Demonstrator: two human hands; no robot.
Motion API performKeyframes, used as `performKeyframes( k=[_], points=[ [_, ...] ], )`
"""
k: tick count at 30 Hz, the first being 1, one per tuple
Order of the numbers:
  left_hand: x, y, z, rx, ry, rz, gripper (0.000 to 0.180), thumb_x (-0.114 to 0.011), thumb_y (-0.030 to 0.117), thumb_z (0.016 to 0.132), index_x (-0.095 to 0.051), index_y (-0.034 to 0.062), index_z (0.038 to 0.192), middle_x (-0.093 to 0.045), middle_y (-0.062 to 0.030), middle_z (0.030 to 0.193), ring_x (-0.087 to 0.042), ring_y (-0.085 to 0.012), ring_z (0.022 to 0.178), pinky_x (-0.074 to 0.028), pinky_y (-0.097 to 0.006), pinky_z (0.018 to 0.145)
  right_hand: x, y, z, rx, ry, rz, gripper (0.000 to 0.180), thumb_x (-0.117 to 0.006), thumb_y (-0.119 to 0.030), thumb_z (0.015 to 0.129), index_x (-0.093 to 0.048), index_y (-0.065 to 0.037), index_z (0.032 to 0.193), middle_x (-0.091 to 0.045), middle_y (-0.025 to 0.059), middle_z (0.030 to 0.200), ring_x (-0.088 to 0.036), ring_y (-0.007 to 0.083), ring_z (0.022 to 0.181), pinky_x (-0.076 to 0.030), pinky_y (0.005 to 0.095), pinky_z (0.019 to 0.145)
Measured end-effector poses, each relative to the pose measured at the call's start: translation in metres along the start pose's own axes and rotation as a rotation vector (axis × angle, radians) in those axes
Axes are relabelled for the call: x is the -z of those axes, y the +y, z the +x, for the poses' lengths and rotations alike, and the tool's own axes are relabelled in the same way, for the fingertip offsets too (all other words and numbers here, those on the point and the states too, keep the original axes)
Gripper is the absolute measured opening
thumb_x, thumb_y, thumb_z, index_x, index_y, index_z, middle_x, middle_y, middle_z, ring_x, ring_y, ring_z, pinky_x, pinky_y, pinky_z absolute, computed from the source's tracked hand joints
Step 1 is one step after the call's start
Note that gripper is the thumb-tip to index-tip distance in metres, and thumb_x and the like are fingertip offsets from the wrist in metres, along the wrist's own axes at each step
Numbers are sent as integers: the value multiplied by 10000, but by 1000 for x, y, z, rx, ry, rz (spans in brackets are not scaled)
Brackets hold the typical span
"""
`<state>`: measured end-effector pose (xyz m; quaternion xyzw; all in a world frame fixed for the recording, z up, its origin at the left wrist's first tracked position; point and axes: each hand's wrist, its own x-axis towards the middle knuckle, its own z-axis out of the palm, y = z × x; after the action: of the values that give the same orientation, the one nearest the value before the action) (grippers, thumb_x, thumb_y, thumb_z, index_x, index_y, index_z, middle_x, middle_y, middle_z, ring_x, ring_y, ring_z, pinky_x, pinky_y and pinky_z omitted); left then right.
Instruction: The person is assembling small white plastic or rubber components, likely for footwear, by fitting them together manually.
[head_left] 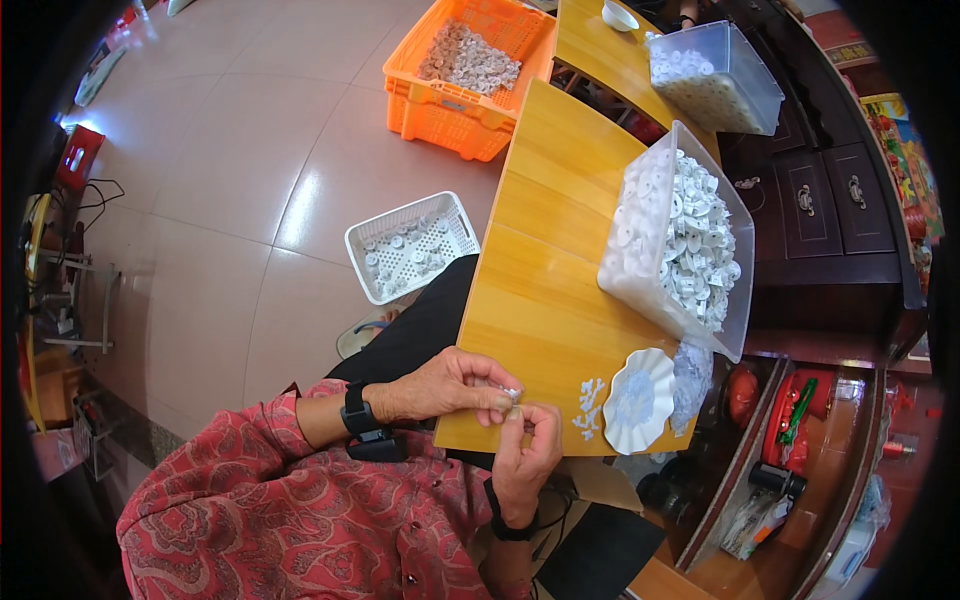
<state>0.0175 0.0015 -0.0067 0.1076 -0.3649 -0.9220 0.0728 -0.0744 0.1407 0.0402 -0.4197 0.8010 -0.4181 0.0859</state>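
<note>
Both my hands meet over the near left edge of the yellow wooden table (540, 250). Between thumb and fingers, my left hand (450, 385) pinches a small white plastic part (512, 393). My right hand (527, 450) is closed just below it, its thumb and fingertip pressed together at the part; what it holds is too small to make out. To the right lie several small white pieces (588, 408) in a loose group. Beside them stands a white scalloped dish (655, 385) with tiny translucent pieces in it.
A clear bin (640, 230) full of white plastic parts stands on the table's right, another clear bin (745, 90) behind it. On the floor at left are a white basket (465, 225) and orange crates (440, 125) holding parts. A dark cabinet (790, 215) borders the right.
</note>
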Motion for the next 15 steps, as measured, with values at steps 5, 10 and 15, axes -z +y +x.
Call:
performKeyframes(
  k=[5, 10, 15],
  points=[
    [1, 1, 0, -1, 1, 36, 239, -650, 113, 934, -652, -22, 1131, -690, -75, 913, -657, -113, 808, -551, -239, 697, -2, -2, 1, 18, 12, -12, 97, -615, 8, 859, -521, -9, 871, -548, 130, 828, -540, 278, 690, -449, 379, 620],
    [3, -2, 0, 47, 42, 19, 248, -645, 135, 941, -648, -17, 1137, -689, -74, 926, -660, -112, 803, -551, -237, 679, -4, -1, -2, -68, 8, 54, 77, -621, -7, 867, -545, -7, 868, -568, 129, 825, -563, 263, 707, -462, 348, 633],
    [0, -1, 1, 21, 50, -38, 262, -640, 144, 945, -632, -10, 1158, -686, -60, 941, -661, -112, 787, -544, -227, 658, -4, -1, -3, -145, 18, 123, 67, -623, -16, 871, -559, -1, 859, -579, 123, 809, -571, 250, 691, -465, 345, 633]
  ],
)
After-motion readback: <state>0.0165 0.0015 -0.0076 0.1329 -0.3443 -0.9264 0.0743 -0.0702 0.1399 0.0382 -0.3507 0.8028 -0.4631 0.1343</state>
